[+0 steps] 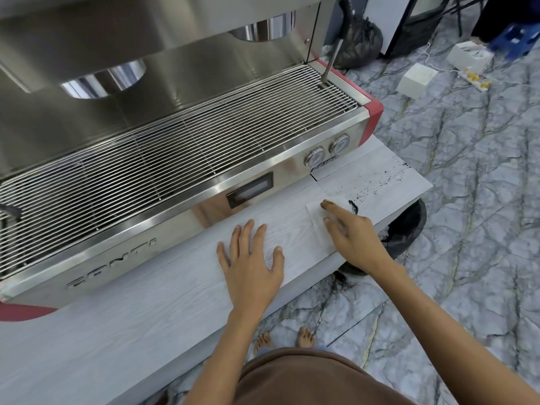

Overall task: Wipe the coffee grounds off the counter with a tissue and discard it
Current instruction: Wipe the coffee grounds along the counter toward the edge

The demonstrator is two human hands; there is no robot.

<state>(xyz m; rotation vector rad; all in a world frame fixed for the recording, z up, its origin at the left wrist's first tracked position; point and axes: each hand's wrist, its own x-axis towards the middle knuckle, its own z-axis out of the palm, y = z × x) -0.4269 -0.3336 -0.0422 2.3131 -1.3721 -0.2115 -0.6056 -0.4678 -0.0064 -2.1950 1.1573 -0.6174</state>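
- Currently espresso machine [175, 127] fills my view, on the counter [131, 317].
- Black bin [409, 226] sits below the counter's right end.
- Left hand [251, 264] flat on the counter, fingers spread, holding nothing.
- Right hand [350, 232] presses the tissue [317, 226] with straight fingers.
- Coffee grounds [365, 191] scattered just right of the tissue.

White tissue [317, 226], black grounds [353, 206] (counter [146, 311] pale woodgrain).

Raised lettering "CONTI" on the espresso machine [181, 159] front panel; gauge markings unreadable.
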